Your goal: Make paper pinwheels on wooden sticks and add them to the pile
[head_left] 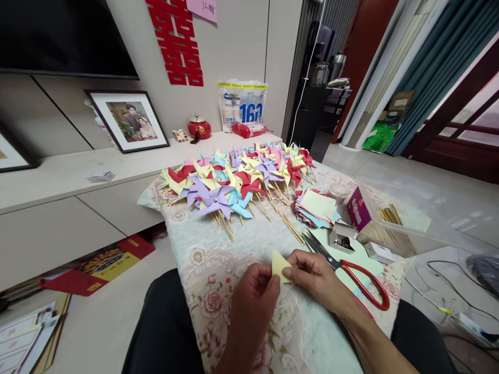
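Between my two hands is a small piece of pale yellow paper [279, 264], folded to a triangle with its point up. My left hand [257, 291] pinches its lower left side. On its right edge, the thumb and fingers of my right hand [310, 272] are closed. Just right of my right hand lie red-handled scissors [346, 265], blades pointing away to the left. Past my hands, many finished paper pinwheels [234, 182] in purple, yellow, red, blue and pink lie heaped on wooden sticks. A stack of coloured paper squares [317, 205] sits beyond the scissors.
A flowered cloth [206, 270] covers the table. Loose sticks [290, 227] lie mid-table. At right are a small open box of metal pins [343, 239], a white box [380, 253] and a clear plastic bin [421, 234] with sticks. A cabinet [70, 182] stands behind, left.
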Motion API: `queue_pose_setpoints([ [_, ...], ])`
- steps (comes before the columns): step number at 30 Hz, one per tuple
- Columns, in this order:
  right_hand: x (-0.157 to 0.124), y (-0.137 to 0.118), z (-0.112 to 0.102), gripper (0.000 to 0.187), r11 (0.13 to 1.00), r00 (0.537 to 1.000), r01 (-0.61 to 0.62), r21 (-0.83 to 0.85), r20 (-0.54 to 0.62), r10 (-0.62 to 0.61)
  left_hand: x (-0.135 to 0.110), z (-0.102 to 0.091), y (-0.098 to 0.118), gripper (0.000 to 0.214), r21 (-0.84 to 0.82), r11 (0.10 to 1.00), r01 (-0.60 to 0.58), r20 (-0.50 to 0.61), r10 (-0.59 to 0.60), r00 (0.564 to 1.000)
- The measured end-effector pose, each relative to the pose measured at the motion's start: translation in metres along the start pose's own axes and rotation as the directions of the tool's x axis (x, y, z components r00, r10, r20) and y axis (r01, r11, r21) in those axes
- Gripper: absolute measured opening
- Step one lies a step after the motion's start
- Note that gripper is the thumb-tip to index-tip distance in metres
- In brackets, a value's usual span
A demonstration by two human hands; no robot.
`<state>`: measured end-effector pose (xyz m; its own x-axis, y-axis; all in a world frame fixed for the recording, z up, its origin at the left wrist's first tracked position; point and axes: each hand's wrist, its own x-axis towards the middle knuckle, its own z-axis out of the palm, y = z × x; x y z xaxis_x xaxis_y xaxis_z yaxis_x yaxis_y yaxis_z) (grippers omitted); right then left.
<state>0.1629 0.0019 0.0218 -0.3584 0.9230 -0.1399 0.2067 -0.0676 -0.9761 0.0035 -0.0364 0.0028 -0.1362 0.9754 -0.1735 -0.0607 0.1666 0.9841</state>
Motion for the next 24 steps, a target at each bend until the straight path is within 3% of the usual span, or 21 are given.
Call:
queue_pose_setpoints([
  [6, 0.0, -0.001, 0.002, 0.029, 0.999, 0.998, 0.039, -0.029, 0.055, -0.037, -0.003, -0.004, -0.003, 0.023, 0.128, 0.99, -0.054, -0.008, 0.055, 0.998],
  [10, 0.001, 0.002, 0.004, 0.028, 0.988, 0.999, 0.044, -0.149, 0.033, -0.039, -0.002, -0.003, -0.006, 0.021, 0.162, 0.983, -0.082, -0.012, 0.085, 0.996],
  [16, 0.005, 0.002, 0.008, 0.019, 0.98, 0.999, 0.049, -0.191, 0.009, -0.048, -0.001, -0.002, -0.007, 0.018, 0.327, 0.93, -0.169, -0.034, 0.19, 0.981],
  [24, 0.006, 0.009, 0.007, 0.027, 0.986, 0.999, 0.047, -0.159, 0.002, -0.048, 0.0, -0.002, -0.003, 0.018, 0.292, 0.952, -0.088, -0.023, 0.099, 0.995],
])
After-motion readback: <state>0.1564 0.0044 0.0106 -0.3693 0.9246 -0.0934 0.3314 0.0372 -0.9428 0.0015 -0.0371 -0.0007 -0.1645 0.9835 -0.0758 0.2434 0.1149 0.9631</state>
